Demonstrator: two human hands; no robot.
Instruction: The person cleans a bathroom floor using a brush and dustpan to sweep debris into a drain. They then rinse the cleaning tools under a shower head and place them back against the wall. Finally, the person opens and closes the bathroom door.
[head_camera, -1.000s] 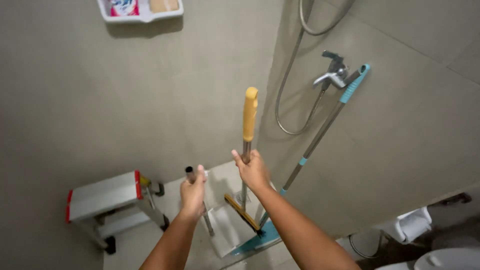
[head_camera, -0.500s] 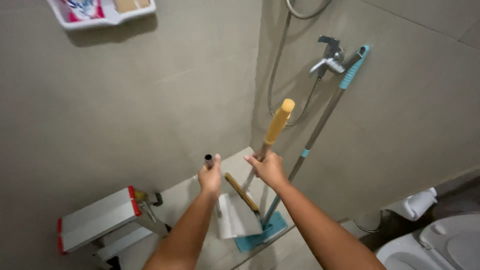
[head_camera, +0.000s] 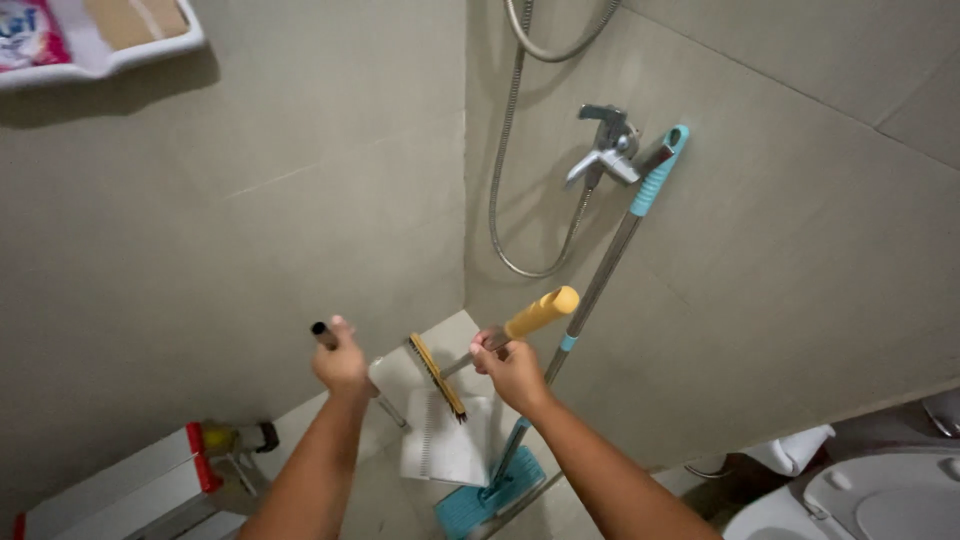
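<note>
Head cam: two-stick juggle in the shower corner

Far left there's a white step stool (head_camera: 120, 490) w/ red trim on the floor. Left hand (head_camera: 340, 362) is closed tight around a dark handle (head_camera: 322, 332), prob the white dustpan (head_camera: 447, 440) below. Right hand (head_camera: 515, 370) is wrapped round the broom stick (head_camera: 478, 350) just under its yellow grip (head_camera: 541, 312). Vs half a sec ago that stick has tipped way over, nearly flat now, brush head (head_camera: 436, 375) swung up off the floor, so it's being lifted out imo. Teal mop (head_camera: 600, 290) leans on the wall right beside, under the shower tap (head_camera: 603, 145). Toilet (head_camera: 860, 500) far right.
</note>
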